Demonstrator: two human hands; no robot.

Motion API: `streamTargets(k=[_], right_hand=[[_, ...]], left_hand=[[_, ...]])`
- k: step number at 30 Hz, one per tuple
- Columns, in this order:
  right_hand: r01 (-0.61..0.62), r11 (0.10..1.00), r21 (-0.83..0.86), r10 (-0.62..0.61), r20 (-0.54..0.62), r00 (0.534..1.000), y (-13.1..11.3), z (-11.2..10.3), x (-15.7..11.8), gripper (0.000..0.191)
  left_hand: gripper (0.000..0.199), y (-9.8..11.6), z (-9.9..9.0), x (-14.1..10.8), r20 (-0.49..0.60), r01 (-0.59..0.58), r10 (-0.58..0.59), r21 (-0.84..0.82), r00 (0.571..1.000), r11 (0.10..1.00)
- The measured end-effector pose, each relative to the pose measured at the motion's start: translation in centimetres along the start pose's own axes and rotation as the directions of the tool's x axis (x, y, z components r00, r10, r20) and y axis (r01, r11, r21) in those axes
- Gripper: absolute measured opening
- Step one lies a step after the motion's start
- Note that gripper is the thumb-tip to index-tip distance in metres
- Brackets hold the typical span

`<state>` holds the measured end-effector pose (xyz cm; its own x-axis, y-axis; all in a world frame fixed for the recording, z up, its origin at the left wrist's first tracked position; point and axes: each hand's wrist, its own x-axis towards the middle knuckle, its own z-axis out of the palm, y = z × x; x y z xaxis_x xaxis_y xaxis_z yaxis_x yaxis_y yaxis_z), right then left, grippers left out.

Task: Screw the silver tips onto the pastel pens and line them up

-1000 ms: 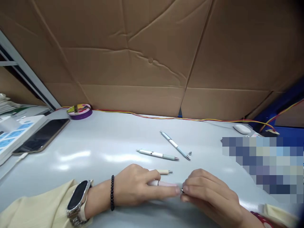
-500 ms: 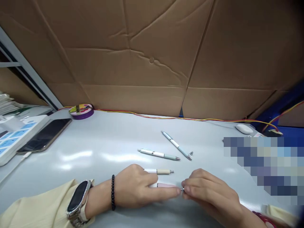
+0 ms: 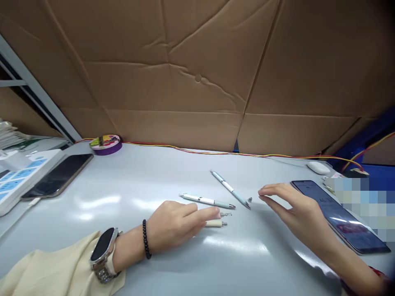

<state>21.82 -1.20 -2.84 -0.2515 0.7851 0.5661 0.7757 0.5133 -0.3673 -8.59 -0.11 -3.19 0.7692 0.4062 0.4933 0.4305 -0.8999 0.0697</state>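
My left hand is closed over a pen whose bare metal end sticks out past the index fingertip; the hand hides most of its barrel. Just below it a cream pen lies partly under the same fingers. My right hand hovers to the right, thumb and fingertips slightly apart, with nothing visible between them. Left of those fingertips lies a small metal cone tip. Two pale blue and white pens, one slanted and one nearly level, rest beyond my left hand.
A phone lies beside my right forearm. On the left are another phone, a power strip and a purple tape roll. A white mouse-shaped object and thin wires run along the cardboard wall.
My left hand has moved the pink pen up beyond the cream one. My right hand has come away from the pen's end, moving up and right towards the cone tip, uncovering the right phone.
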Motion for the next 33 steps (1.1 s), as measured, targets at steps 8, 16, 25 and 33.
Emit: streamTargets(k=[8, 16, 25, 33], right_hand=[[-0.37, 0.928, -0.034, 0.359, 0.332, 0.872, 1.0, 0.4, 0.2, 0.013], [-0.369, 0.929, -0.019, 0.349, 0.377, 0.858, 0.7, 0.8, 0.0, 0.018], [-0.359, 0.932, -0.056, 0.353, 0.369, 0.86, 1.0, 0.7, -0.2, 0.021], [-0.022, 0.996, -0.082, 0.037, 0.19, 0.981, -1.1, 2.5, -0.5, 0.022]], left_hand=[[0.034, -0.3, 0.5, 0.3, 0.166, 0.073, -0.098, 0.149, 0.981, 0.986], [0.032, -0.3, 0.7, 0.2, 0.306, 0.163, -0.19, 0.112, 0.933, 0.98], [0.029, -0.4, 0.8, -0.2, 0.305, 0.227, -0.208, -0.028, 0.929, 0.973], [0.026, 0.3, 0.6, 0.0, 0.166, 0.199, -0.18, -0.106, 0.97, 0.974]])
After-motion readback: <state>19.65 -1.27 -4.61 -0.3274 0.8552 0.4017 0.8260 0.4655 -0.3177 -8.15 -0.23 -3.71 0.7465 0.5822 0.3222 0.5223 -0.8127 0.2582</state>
